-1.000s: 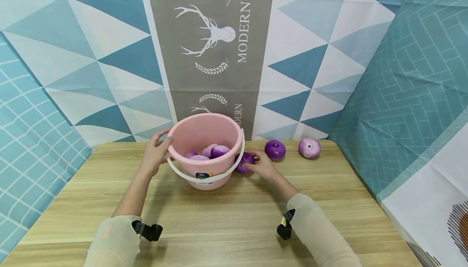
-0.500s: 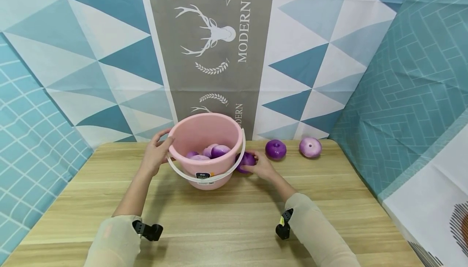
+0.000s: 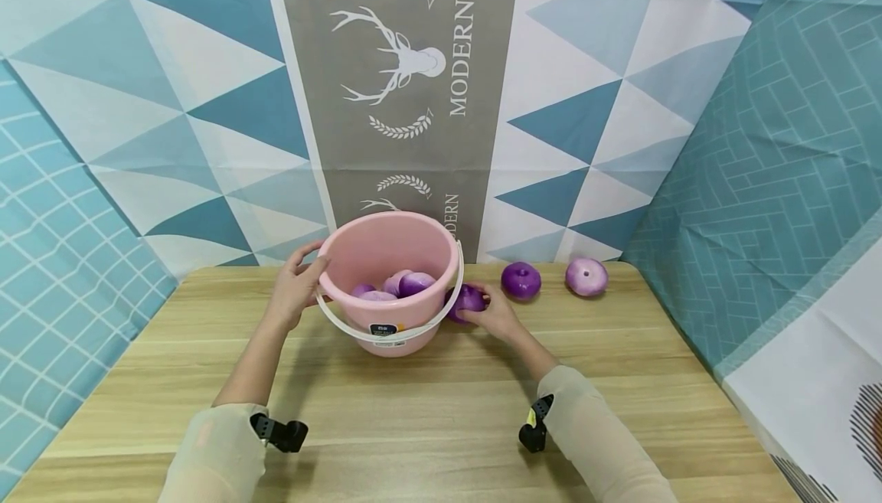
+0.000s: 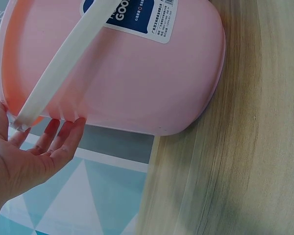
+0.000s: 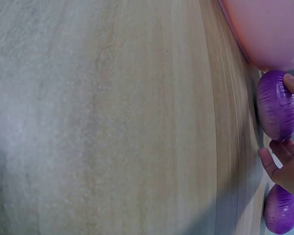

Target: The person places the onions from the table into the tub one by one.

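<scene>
My left hand (image 3: pixel 295 289) grips the left rim of a pink bucket (image 3: pixel 413 318), thumb at the rim and fingers against the outer wall. The bucket stands upright on the table, its white handle (image 4: pixel 63 63) hanging down across the front. Inside it lie several purple onions (image 3: pixel 416 283). To the right of the bucket, my right hand (image 3: pixel 498 313) holds a dark purple onion (image 5: pixel 279 105) between thumb and fingers, close against the bucket's side. Part of that onion is hidden behind the handle and the hand in the head view.
A dark purple onion (image 3: pixel 521 281) and a paler onion (image 3: pixel 586 277) sit near the back right edge of the wooden table (image 3: pixel 413 426). A patterned cloth (image 3: pixel 565 105) rises directly behind the table and bucket.
The onion in my right hand has turned, its pointed top now facing up, and shifted slightly right. The left hand and bucket stay in place.
</scene>
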Demonstrator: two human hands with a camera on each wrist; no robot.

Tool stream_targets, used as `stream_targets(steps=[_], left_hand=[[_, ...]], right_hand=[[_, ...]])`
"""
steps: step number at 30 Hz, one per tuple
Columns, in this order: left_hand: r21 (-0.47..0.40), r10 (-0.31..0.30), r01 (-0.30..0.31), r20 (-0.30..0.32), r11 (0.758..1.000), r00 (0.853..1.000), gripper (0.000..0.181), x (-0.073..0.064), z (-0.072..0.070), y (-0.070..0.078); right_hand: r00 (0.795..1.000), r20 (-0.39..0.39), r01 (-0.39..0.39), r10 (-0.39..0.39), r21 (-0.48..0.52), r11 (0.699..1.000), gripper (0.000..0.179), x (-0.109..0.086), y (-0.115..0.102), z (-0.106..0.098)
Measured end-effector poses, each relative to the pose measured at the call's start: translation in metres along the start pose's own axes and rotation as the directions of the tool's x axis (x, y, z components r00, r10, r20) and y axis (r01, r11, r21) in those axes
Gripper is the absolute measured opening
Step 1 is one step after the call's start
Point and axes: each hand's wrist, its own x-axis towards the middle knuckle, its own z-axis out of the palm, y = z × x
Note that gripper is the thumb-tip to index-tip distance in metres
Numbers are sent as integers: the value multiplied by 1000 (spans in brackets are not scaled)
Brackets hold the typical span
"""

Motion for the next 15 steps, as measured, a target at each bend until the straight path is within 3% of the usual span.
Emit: stream_targets(steps=[15], left_hand=[[20, -3, 3, -7, 1000, 1000, 56, -1, 0, 1]], right_hand=[[1000, -9, 15, -15, 35, 999, 61, -2, 4, -7]])
